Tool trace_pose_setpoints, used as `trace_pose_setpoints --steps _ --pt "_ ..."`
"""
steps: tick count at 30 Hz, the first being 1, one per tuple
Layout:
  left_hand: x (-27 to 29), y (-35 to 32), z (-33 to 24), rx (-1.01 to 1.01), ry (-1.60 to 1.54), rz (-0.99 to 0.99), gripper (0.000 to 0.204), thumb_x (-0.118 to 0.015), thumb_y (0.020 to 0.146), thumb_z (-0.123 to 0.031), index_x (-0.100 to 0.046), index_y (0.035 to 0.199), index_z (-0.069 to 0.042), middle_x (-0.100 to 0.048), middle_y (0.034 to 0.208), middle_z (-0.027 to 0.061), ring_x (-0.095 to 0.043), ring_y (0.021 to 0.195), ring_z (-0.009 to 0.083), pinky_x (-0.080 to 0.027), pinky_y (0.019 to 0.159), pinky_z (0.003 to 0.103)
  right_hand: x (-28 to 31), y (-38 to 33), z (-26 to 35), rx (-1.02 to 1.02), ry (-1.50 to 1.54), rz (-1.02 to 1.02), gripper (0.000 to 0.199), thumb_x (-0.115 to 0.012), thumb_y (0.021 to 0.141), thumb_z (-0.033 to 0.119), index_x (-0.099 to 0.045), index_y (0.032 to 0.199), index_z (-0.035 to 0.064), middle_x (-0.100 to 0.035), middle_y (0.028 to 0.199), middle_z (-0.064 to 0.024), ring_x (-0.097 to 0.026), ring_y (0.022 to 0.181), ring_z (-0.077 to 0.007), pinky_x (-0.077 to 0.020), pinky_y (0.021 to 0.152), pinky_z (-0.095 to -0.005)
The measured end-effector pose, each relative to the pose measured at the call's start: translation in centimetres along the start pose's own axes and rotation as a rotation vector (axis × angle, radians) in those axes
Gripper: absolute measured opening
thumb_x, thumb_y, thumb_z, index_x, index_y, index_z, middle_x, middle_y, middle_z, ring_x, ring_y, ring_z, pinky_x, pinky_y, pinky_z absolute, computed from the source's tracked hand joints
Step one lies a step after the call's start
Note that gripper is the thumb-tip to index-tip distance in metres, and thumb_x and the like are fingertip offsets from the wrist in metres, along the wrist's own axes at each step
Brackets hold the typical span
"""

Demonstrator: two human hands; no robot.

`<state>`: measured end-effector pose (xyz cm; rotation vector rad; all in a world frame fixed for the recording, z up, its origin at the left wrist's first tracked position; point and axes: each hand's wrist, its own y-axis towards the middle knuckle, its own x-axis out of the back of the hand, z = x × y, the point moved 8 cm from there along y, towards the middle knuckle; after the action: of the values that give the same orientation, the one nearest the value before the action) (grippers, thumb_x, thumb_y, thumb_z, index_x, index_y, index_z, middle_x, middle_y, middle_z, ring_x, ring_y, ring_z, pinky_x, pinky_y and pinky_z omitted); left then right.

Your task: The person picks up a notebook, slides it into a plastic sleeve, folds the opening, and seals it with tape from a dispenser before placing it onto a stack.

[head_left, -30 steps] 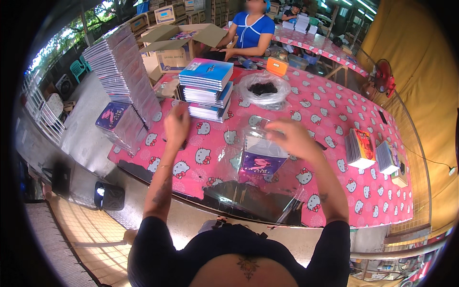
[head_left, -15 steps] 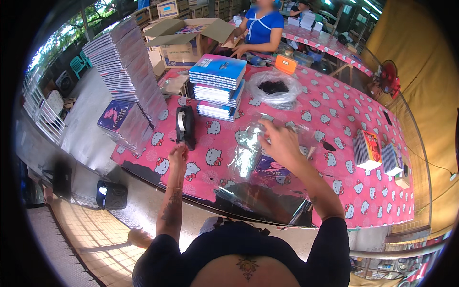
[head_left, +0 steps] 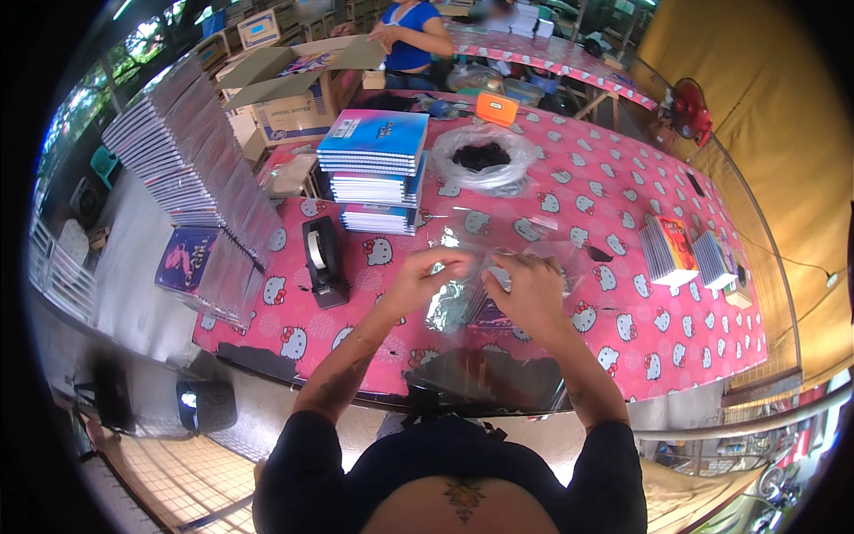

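My left hand (head_left: 425,278) is over the clear plastic sheets (head_left: 447,313), thumb and fingers pinched together. What it pinches, if anything, is too small to make out. Beside it, my right hand (head_left: 531,289) has its fingers bent over a clear plastic wrapper (head_left: 569,260) and presses its edge. Under that plastic lies a dark purple notebook (head_left: 487,316), mostly hidden by my right hand and glare. To the left of my hands, a black tape dispenser (head_left: 326,265) with a roll of clear tape stands on the pink tablecloth (head_left: 378,298).
A tall leaning stack of wrapped notebooks (head_left: 191,169) rises at the left. Blue notebooks (head_left: 372,147) are piled beyond the dispenser, near a plastic bag (head_left: 471,182) and orange box (head_left: 496,108). Smaller notebook stacks (head_left: 669,252) stand right. A co-worker (head_left: 412,40) stands by an open carton (head_left: 294,111).
My left hand has left the tape dispenser and come right, over the plastic beside my right hand. My right hand has lowered onto the wrapper. The view has shifted slightly.
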<state>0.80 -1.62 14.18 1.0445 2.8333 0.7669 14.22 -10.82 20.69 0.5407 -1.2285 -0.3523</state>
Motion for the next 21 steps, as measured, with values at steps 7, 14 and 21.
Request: trace_pose_setpoints --steps 7,14,21 --pt "-3.6 5.0 -2.8 -0.321 0.411 0.142 0.024 -0.074 0.079 -0.008 -0.075 0.103 -0.014 -0.057 0.090 0.0001 -0.056 0.096 0.0202 -0.039 0.093 0.038 0.5 -0.2 -2.2 -0.029 0.091 0.326 0.039 -0.075 0.077 0.037 -0.072 0.105 0.0099 -0.073 0.093 -0.0125 -0.068 0.084 -0.0296 -0.0452 0.082 -0.0441" --pt "-2.0 4.7 -3.0 -0.184 0.332 0.145 0.011 -0.074 0.085 -0.015 -0.076 0.096 -0.014 -0.049 0.137 0.0077 -0.042 0.133 0.0277 -0.037 0.106 0.041 9.2 -4.7 -12.0 -0.270 0.202 0.064 0.067 -0.087 0.066 0.036 -0.062 0.122 0.0101 -0.057 0.125 -0.0092 -0.051 0.122 -0.0286 -0.0404 0.097 -0.0427" --pt "-9.1 6.6 -1.4 -0.328 0.556 0.202 0.014 -0.076 0.080 -0.016 -0.077 0.093 -0.021 -0.041 0.147 0.0095 -0.036 0.133 0.0329 -0.031 0.107 0.048 -0.5 -7.8 -10.7 0.209 0.293 0.318 0.067 -0.087 0.066 0.027 -0.064 0.128 0.0243 -0.050 0.143 -0.0085 -0.042 0.134 -0.0300 -0.0298 0.109 -0.0518"
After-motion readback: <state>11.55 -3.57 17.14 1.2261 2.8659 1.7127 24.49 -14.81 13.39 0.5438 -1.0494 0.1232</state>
